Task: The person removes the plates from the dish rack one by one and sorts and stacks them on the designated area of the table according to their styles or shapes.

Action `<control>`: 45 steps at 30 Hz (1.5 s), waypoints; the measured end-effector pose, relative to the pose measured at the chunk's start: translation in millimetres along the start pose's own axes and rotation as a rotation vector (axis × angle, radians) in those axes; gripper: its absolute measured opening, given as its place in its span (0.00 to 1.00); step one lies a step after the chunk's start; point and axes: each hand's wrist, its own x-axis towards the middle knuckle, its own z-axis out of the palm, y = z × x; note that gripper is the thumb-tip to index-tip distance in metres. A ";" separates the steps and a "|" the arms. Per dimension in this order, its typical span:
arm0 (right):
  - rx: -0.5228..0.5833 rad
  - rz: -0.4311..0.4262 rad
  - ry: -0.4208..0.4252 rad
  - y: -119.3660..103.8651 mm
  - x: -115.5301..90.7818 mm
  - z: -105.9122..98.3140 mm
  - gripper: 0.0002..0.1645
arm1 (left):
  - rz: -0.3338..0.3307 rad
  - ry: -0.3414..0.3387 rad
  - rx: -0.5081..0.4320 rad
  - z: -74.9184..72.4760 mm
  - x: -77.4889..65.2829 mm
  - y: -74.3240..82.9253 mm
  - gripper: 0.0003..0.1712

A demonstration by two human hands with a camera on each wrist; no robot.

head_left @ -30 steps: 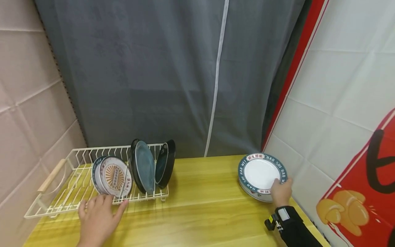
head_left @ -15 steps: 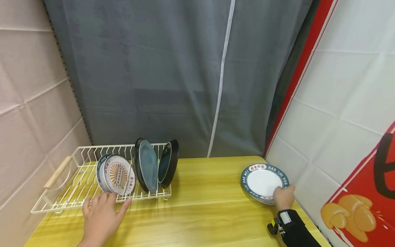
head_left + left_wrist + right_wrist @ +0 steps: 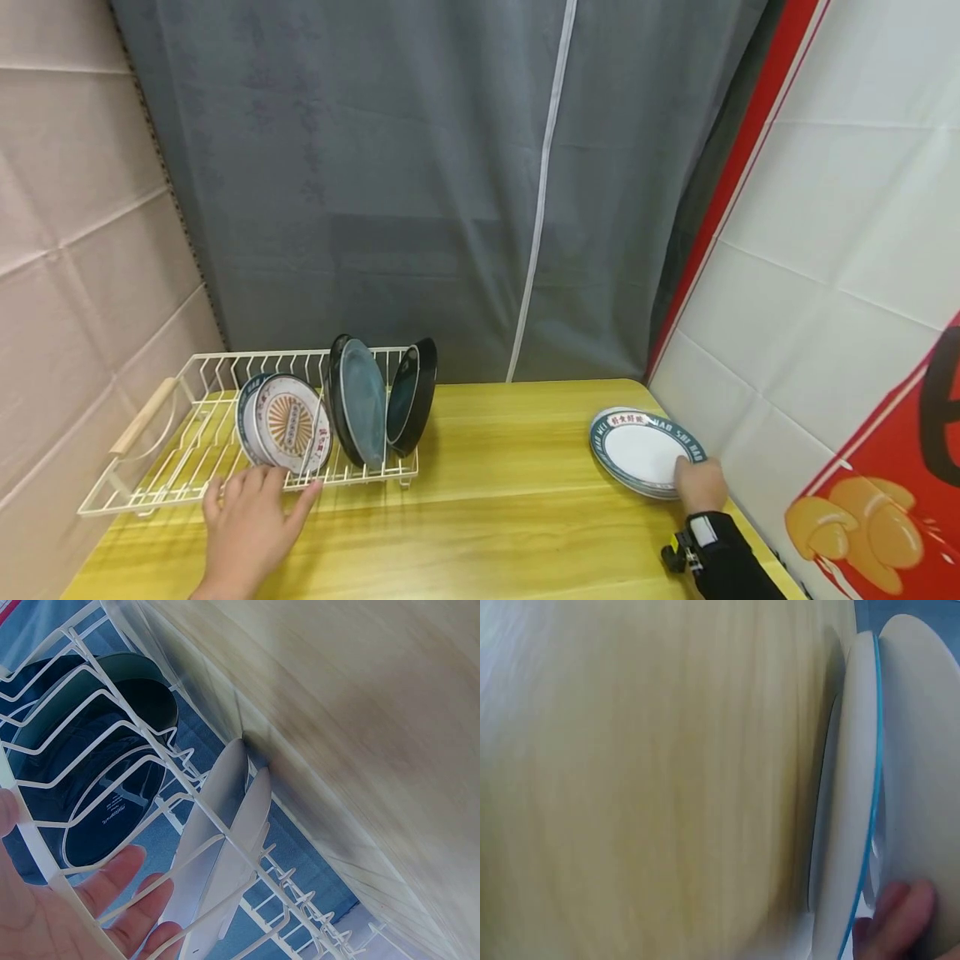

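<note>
In the head view my left hand lies at the front rail of a white wire dish rack; the left wrist view shows its fingers hooked over that rail. My right hand pinches the near-right rim of the top plate, white with a blue lettered border. That plate tilts up from a plate with a blue edge line beneath it. In the right wrist view, fingertips press against its underside, in the gap between the two.
Patterned white plates, a blue-grey plate with a dark dish behind it, and a dark bowl stand in the rack. Wooden tabletop lies between rack and stack. A grey curtain hangs behind; a white wall borders the right.
My right hand has tilted the top plate, its far edge dropping and its near side coming toward me. The left hand stays at the rack. The head view has shifted slightly.
</note>
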 end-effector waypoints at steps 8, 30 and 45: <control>-0.045 -0.080 0.010 -1.0 -1.4 -4.5 0.32 | 0.002 0.018 0.003 0.3 1.0 -1.9 0.39; 0.007 -0.192 0.126 -15.2 -13.8 -13.6 0.30 | 0.000 -0.010 0.001 0.7 -0.6 -1.3 0.41; 0.151 -0.402 0.139 -69.4 -64.1 -2.2 0.22 | 0.004 0.006 -0.006 0.3 -0.6 0.0 0.39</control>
